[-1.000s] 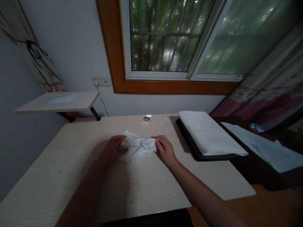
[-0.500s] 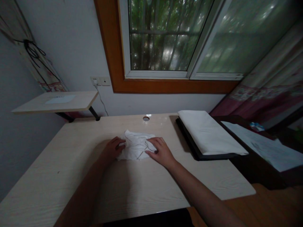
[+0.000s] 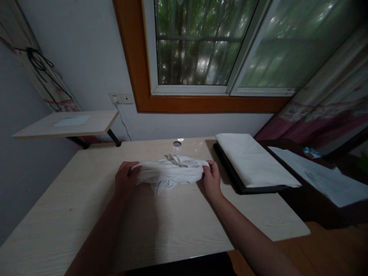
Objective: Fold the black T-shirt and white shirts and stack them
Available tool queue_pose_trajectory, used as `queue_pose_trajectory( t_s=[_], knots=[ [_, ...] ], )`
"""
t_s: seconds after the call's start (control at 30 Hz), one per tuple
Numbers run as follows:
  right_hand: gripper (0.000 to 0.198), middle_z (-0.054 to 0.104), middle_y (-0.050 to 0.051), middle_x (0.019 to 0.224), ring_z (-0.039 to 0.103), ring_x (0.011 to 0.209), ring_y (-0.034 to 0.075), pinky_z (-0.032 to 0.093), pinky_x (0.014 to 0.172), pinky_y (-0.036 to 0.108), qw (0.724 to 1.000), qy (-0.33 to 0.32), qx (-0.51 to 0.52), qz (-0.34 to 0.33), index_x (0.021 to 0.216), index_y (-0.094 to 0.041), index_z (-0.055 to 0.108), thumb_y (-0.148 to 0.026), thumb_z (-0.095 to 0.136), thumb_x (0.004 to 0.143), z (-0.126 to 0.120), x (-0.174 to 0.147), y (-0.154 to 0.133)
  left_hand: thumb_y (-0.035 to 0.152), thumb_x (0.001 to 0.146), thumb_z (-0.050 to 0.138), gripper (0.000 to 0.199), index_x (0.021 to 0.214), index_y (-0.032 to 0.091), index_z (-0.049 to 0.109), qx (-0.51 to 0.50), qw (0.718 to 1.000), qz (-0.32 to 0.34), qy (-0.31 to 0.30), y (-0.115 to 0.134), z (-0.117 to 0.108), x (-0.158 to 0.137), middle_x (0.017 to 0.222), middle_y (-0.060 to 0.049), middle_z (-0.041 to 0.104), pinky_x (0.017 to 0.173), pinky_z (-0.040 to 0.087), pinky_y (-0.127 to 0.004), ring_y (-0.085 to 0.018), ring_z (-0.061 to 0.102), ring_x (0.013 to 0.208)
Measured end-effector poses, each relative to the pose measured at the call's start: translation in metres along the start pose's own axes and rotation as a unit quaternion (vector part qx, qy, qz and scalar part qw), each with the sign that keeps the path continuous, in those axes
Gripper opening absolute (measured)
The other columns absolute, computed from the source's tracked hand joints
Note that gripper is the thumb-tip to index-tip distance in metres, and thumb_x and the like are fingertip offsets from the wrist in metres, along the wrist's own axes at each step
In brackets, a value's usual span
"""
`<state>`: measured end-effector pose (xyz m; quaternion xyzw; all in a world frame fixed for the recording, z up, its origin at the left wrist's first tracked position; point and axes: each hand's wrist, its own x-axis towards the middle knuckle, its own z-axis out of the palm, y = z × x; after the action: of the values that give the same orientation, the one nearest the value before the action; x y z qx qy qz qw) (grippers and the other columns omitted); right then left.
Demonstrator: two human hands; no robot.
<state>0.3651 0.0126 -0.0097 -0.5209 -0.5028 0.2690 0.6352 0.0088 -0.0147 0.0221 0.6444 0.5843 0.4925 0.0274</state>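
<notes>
A crumpled white cloth (image 3: 172,171) is stretched sideways between my two hands, just above or on the desk. My left hand (image 3: 125,179) pinches its left end, fingers closed on the fabric. At the opposite end, my right hand (image 3: 212,178) grips the cloth between thumb and fingers. A loose fold hangs down toward me at the lower middle, and a greyish twisted bit shows along the top edge. Whether the cloth is a garment I cannot tell.
The pale wooden desk (image 3: 71,209) has a round cable hole (image 3: 177,144) at the back. A white folded sheet (image 3: 255,161) lies on a black flat item (image 3: 230,174) at the right. A small raised shelf (image 3: 69,124) stands at the left, below a wall socket (image 3: 120,98).
My hands have moved apart, each closing on an end of the cloth. The cloth, bunched flat on the desk before, is now pulled out wider.
</notes>
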Motion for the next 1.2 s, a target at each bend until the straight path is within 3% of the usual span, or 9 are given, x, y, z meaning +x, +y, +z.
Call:
queue_pose_trajectory(
  t_s=[0.17, 0.33, 0.47, 0.57, 0.67, 0.8, 0.9, 1.07, 1.2],
  knots=[
    [0.015, 0.052, -0.004, 0.075, 0.049, 0.053, 0.012, 0.040, 0.047, 0.024, 0.996, 0.000, 0.072, 0.042, 0.098, -0.024, 0.048, -0.038, 0.051, 0.094, 0.000, -0.001, 0.002, 0.043, 0.096, 0.058, 0.026, 0.101, 0.022, 0.070, 0.037, 0.995, -0.033, 0.082, 0.002, -0.008, 0.003, 0.100, -0.006, 0.067, 0.092, 0.051, -0.036, -0.022, 0.063, 0.097],
    [0.008, 0.052, -0.002, 0.080, 0.053, 0.070, 0.016, 0.046, 0.064, 0.028, 0.999, 0.035, -0.007, -0.008, 0.092, -0.024, 0.051, -0.026, 0.054, 0.085, -0.002, -0.001, 0.000, 0.044, 0.094, 0.059, 0.026, 0.098, 0.021, 0.070, 0.005, 0.992, -0.046, 0.115, 0.001, -0.013, 0.002, 0.099, -0.006, 0.067, 0.090, 0.051, -0.036, -0.022, 0.063, 0.097],
    [0.028, 0.058, 0.007, 0.110, 0.056, 0.103, 0.025, 0.050, 0.091, 0.042, 0.988, 0.047, -0.078, -0.124, 0.103, -0.023, 0.058, -0.014, 0.052, 0.077, -0.007, -0.001, -0.011, 0.047, 0.093, 0.056, 0.033, 0.079, 0.021, 0.070, -0.136, 0.985, -0.096, -0.042, -0.002, -0.019, -0.002, 0.082, -0.004, 0.069, 0.075, 0.054, -0.034, -0.021, 0.064, 0.082],
    [0.040, 0.060, 0.010, 0.121, 0.054, 0.118, 0.029, 0.045, 0.105, 0.054, 0.976, -0.011, -0.109, -0.186, 0.110, -0.024, 0.065, -0.008, 0.048, 0.078, -0.009, -0.003, -0.019, 0.052, 0.093, 0.051, 0.044, 0.072, 0.018, 0.070, -0.253, 0.920, -0.195, -0.229, 0.000, -0.019, -0.009, 0.063, -0.004, 0.066, 0.054, 0.048, -0.031, -0.018, 0.060, 0.059],
    [0.038, 0.062, 0.009, 0.127, 0.055, 0.123, 0.029, 0.045, 0.108, 0.055, 0.959, -0.130, -0.136, -0.212, 0.111, -0.027, 0.070, -0.010, 0.049, 0.084, -0.004, -0.006, -0.018, 0.055, 0.092, 0.053, 0.045, 0.088, 0.015, 0.073, -0.308, 0.864, -0.262, -0.301, 0.005, -0.013, -0.013, 0.068, -0.006, 0.070, 0.040, 0.035, -0.027, -0.014, 0.054, 0.046],
    [0.042, 0.052, 0.011, 0.146, 0.052, 0.130, 0.031, 0.046, 0.109, 0.054, 0.920, -0.248, -0.221, -0.207, 0.135, -0.029, 0.061, -0.025, 0.060, 0.093, 0.009, -0.009, -0.008, 0.046, 0.087, 0.064, 0.036, 0.109, 0.018, 0.073, -0.242, 0.928, -0.193, -0.207, 0.003, -0.003, -0.006, 0.105, -0.010, 0.076, 0.061, 0.053, -0.028, -0.018, 0.070, 0.078],
    [0.050, 0.058, 0.013, 0.138, 0.055, 0.124, 0.032, 0.047, 0.106, 0.054, 0.901, -0.270, -0.275, -0.201, 0.144, -0.029, 0.053, -0.033, 0.063, 0.095, 0.014, -0.009, -0.003, 0.039, 0.087, 0.063, 0.041, 0.122, 0.020, 0.070, -0.172, 0.960, -0.118, -0.187, -0.004, 0.003, -0.001, 0.115, -0.010, 0.073, 0.078, 0.056, -0.032, -0.021, 0.070, 0.095],
    [0.039, 0.066, 0.010, 0.111, 0.065, 0.102, 0.027, 0.054, 0.093, 0.041, 0.899, -0.273, -0.295, -0.175, 0.134, -0.027, 0.063, -0.040, 0.062, 0.097, 0.011, -0.007, -0.002, 0.040, 0.089, 0.060, 0.046, 0.131, 0.023, 0.067, -0.037, 0.958, -0.084, -0.271, -0.010, 0.006, -0.003, 0.099, -0.004, 0.075, 0.068, 0.054, -0.031, -0.017, 0.065, 0.070],
    [0.025, 0.067, 0.006, 0.098, 0.067, 0.090, 0.023, 0.055, 0.083, 0.035, 0.893, -0.325, -0.264, -0.165, 0.115, -0.025, 0.072, -0.040, 0.059, 0.098, 0.007, -0.004, -0.004, 0.044, 0.091, 0.060, 0.045, 0.132, 0.027, 0.066, -0.033, 0.942, -0.033, -0.334, -0.010, 0.008, -0.005, 0.109, -0.004, 0.074, 0.071, 0.054, -0.031, -0.017, 0.066, 0.075]
  ],
)
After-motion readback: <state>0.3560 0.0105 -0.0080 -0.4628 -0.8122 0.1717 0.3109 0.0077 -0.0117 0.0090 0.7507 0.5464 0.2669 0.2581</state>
